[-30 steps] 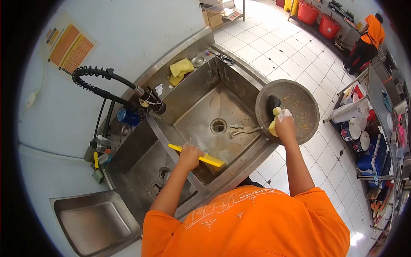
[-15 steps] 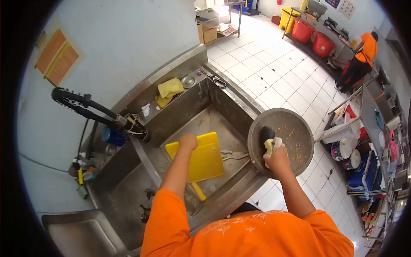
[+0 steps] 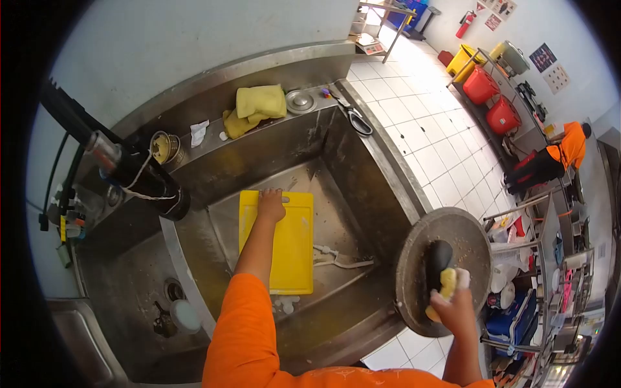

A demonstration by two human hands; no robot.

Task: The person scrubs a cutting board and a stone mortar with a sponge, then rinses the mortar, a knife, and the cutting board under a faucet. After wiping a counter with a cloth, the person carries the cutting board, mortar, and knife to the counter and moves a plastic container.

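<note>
My left hand is closed over the top edge of a yellow cutting board, which is in the right basin of a steel sink. Beside the board, thin pale utensils lie on the basin floor. On the right, my right hand grips a yellow sponge with white foam on it. That hand is over a large round grey vessel with small food bits inside. A black rounded object shows just above the sponge.
Folded yellow cloths, a metal lid and scissors lie on the sink ledge. A black faucet rises at left. A whitish disc is in the left basin. Far off, a person in orange stands by a counter.
My view has shifted. The cutting board now appears more upright, and the yellow handle below it no longer shows. The right hand with the sponge and the grey vessel appear lower and farther right.
</note>
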